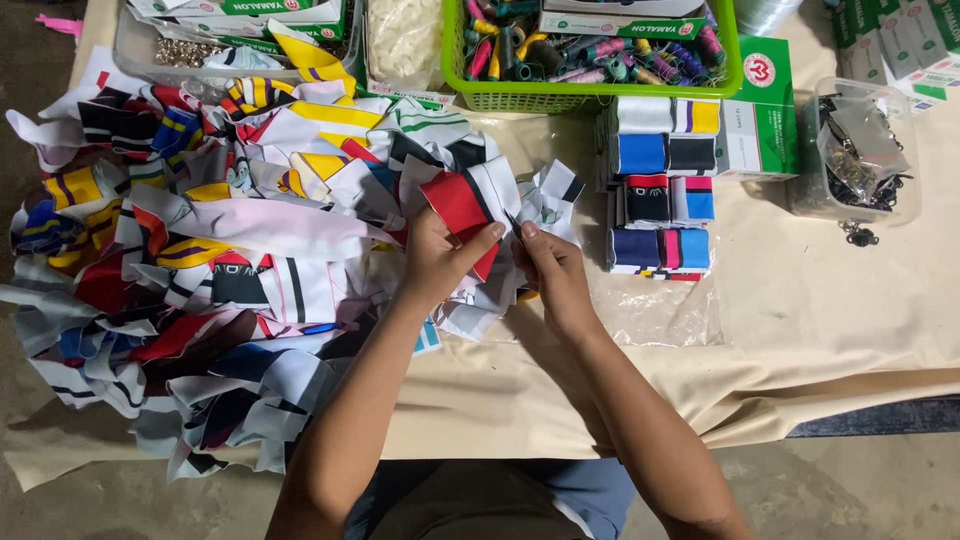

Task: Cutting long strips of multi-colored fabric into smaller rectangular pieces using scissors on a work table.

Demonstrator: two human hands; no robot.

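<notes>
My left hand (pixel 440 258) grips a red, white and black fabric piece (pixel 462 198) from below, thumb pressed on its edge. My right hand (pixel 548 268) pinches the same piece's right side, fingertips almost touching the left thumb; something thin and dark sits between them, too small to identify. Both hands hover over the right edge of a large heap of colourful fabric scraps (pixel 200 260) spread on a beige cloth-covered table (pixel 830 300).
Neat stacks of folded small fabric pieces (pixel 660 190) lie right of my hands on clear plastic. A green basket (pixel 590 95) of thread spools stands behind. Clear tubs (pixel 860 150) hold metal hardware at right and back left. Green-white boxes (pixel 765 110) stand nearby.
</notes>
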